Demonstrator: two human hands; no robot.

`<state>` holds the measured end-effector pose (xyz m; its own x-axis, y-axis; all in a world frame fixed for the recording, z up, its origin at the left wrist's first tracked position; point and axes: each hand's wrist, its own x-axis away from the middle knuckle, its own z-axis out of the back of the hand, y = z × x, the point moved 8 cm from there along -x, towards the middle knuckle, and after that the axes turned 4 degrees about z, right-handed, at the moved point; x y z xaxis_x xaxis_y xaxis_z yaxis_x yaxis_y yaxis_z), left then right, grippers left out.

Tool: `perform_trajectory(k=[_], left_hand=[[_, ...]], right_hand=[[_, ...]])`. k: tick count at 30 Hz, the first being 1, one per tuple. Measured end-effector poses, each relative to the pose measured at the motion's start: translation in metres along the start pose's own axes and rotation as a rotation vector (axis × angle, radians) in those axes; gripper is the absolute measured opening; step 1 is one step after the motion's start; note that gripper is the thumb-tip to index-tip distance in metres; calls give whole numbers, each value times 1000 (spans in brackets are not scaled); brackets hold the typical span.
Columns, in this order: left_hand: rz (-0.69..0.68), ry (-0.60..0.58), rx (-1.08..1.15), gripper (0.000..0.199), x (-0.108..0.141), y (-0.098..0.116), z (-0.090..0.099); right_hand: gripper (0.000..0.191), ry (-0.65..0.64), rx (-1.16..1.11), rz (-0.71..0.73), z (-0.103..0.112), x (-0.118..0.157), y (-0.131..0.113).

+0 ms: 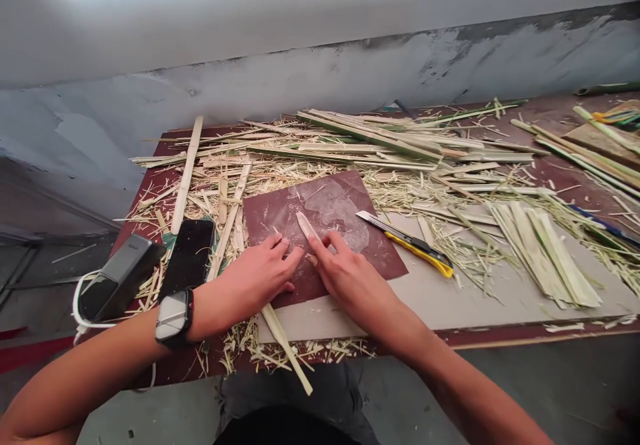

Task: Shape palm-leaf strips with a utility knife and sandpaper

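A dark reddish-brown sheet that looks like sandpaper (385, 251), dusted with pale powder, lies tilted on the board. My right hand (345, 265) pinches a short, narrow bamboo strip (304, 223) against it, and the strip's far tip points away from me. My left hand (265, 268) rests on the sheet's left part, fingers apart and slightly bent, with nothing seen in them. Just right of the sheet is a yellow and black utility knife (407, 241), its blade out. Another bamboo strip (287, 351) sticks out toward me below my left hand.
Split bamboo strips (370, 138) and shavings pile up along the back. Flat pale slats (545, 251) lie on the board (465, 305) at right. A black phone (187, 258) and a grey device with a white cable (120, 275) sit at left. The wall (280, 85) stands behind.
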<state>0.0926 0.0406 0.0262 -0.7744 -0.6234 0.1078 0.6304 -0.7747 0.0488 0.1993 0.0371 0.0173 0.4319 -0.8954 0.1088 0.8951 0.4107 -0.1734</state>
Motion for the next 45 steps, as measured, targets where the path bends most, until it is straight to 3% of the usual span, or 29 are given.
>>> perform_trajectory(k=[3, 8, 12, 16, 18, 22, 26, 30, 33, 41, 45], left_hand=[[-2, -13, 9, 44, 0, -1, 0], [-29, -57, -27, 51, -1, -1, -5], [-27, -75, -53, 49, -3, -1, -7], [-38, -61, 3, 44, 1, -6, 12], [2, -25, 50, 42, 9, -18, 28], [298, 141, -6, 39, 46, -68, 50], [596, 189, -21, 37, 87, -109, 33], [718, 173, -12, 50, 100, -119, 10], [780, 145, -2, 55, 98, -121, 3], [790, 205, 18, 55, 99, -127, 4], [684, 278, 81, 59, 107, -123, 8]], right_hand=[[39, -7, 50, 50, 2, 5, 5], [57, -59, 72, 177, 7, 12, 14], [58, -54, 164, 222, 15, -12, 19], [53, -13, 200, 320, 19, -34, 17], [49, 33, 158, 357, 18, -38, 19], [38, 120, 37, 391, 12, -37, 26], [38, 144, -28, 424, 7, -35, 28], [38, 149, -35, 417, 6, -36, 26], [39, 149, -46, 407, 6, -36, 26], [40, 170, -79, 413, 7, -36, 28], [40, 196, -71, 401, 10, -37, 28]])
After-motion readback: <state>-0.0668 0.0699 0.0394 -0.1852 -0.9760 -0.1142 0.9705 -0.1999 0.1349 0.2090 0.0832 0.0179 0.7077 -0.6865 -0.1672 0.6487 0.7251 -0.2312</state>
